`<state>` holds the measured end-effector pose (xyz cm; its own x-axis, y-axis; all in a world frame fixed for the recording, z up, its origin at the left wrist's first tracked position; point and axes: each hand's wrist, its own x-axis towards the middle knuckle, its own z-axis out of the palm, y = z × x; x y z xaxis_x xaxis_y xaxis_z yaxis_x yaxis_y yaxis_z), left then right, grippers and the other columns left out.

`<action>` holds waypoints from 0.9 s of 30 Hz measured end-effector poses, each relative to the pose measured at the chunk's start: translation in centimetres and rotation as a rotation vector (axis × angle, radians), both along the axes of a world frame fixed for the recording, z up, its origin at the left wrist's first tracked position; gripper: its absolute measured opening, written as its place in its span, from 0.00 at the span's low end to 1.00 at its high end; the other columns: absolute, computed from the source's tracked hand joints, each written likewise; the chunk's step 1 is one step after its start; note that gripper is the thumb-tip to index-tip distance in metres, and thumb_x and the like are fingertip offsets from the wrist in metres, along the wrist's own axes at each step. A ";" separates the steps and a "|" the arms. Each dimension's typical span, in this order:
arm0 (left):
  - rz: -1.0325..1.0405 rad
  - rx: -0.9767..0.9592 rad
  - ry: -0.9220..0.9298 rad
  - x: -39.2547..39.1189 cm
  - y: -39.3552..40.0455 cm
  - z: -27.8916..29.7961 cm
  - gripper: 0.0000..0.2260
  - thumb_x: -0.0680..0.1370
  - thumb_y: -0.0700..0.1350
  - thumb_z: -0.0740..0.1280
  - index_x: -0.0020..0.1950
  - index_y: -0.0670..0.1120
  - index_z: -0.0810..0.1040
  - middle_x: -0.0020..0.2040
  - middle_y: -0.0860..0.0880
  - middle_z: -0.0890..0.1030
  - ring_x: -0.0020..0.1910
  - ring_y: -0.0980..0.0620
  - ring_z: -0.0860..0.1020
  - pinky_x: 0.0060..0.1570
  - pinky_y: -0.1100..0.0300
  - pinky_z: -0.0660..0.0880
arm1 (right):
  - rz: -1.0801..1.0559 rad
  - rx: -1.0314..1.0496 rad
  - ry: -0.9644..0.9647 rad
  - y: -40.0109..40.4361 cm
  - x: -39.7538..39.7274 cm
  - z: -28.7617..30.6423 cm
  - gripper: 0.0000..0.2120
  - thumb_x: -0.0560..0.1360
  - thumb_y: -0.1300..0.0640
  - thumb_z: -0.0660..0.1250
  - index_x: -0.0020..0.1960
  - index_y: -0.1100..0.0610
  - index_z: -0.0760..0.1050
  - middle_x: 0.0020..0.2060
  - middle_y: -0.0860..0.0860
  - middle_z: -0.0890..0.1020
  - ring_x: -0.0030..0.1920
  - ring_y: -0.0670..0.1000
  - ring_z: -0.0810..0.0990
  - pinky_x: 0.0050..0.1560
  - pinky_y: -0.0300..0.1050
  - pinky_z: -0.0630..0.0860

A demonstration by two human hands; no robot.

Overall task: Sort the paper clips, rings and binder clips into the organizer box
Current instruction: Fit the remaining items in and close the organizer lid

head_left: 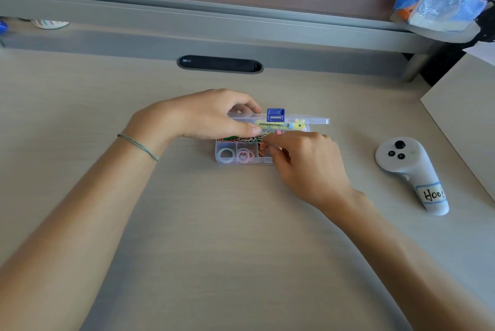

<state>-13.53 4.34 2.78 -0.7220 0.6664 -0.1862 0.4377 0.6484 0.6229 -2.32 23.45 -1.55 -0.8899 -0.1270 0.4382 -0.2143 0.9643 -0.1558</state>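
A clear plastic organizer box point(222, 161) sits in the middle of the desk, its lid point(308, 119) raised with a blue latch point(275, 115). Coloured paper clips point(241, 139) fill a long back compartment. A pale green ring point(225, 154) and pink rings point(245, 155) lie in front compartments, orange binder clips point(262, 149) beside them. My left hand point(209, 119) grips the lid's left end, thumb over the paper clips. My right hand point(305, 161) hovers over the box's right half with fingers curled; what it pinches is hidden.
A white game controller point(412, 172) with a handwritten label lies to the right. A black cable slot point(219, 64) sits in the desk's back edge. A grey partition rail runs behind, with blue packaging point(439, 1) at top right. A yellow-green utility knife point(281, 125) lies inside the box.
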 end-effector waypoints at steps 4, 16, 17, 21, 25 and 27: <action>0.001 0.002 -0.005 0.1 0.0 0.1 0.27 0.67 0.69 0.67 0.64 0.62 0.76 0.61 0.61 0.80 0.64 0.61 0.77 0.67 0.50 0.73 | 0.030 -0.094 0.001 0.4 0.2 0.1 0.05 0.74 0.52 0.66 0.45 0.49 0.81 0.28 0.43 0.72 0.31 0.54 0.74 0.29 0.44 0.70; 0.006 0.004 -0.009 0.2 0.1 0.5 0.24 0.70 0.66 0.68 0.64 0.61 0.76 0.60 0.61 0.81 0.63 0.60 0.78 0.66 0.50 0.74 | -0.065 -0.160 0.085 0.6 -0.5 -0.4 0.07 0.72 0.51 0.70 0.36 0.51 0.81 0.30 0.46 0.74 0.30 0.52 0.74 0.28 0.44 0.71; 0.005 0.007 -0.011 0.3 0.2 0.5 0.24 0.71 0.66 0.68 0.64 0.61 0.76 0.60 0.61 0.81 0.63 0.59 0.78 0.65 0.50 0.74 | -0.062 -0.186 0.078 0.7 -0.6 -0.4 0.04 0.71 0.53 0.71 0.38 0.51 0.81 0.31 0.46 0.76 0.31 0.52 0.74 0.29 0.46 0.72; 0.004 0.012 -0.019 0.4 0.2 0.6 0.23 0.72 0.65 0.67 0.65 0.60 0.76 0.60 0.60 0.82 0.62 0.59 0.79 0.65 0.49 0.75 | -0.041 -0.283 0.010 0.9 -0.8 -0.6 0.05 0.70 0.57 0.72 0.44 0.48 0.84 0.35 0.46 0.80 0.34 0.49 0.74 0.34 0.49 0.76; 0.008 0.008 -0.014 0.5 0.2 0.8 0.24 0.71 0.66 0.67 0.65 0.60 0.76 0.60 0.60 0.82 0.62 0.58 0.79 0.65 0.49 0.75 | -0.035 -0.336 -0.025 0.8 -0.9 -0.9 0.04 0.70 0.56 0.73 0.41 0.48 0.84 0.35 0.46 0.81 0.34 0.47 0.75 0.37 0.49 0.77; 0.005 0.010 -0.012 0.6 0.2 0.8 0.23 0.72 0.65 0.67 0.65 0.59 0.76 0.60 0.59 0.82 0.61 0.58 0.79 0.64 0.49 0.75 | -0.037 -0.345 -0.030 0.8 -1.0 -0.8 0.04 0.69 0.57 0.73 0.40 0.48 0.84 0.34 0.45 0.80 0.34 0.47 0.75 0.36 0.49 0.76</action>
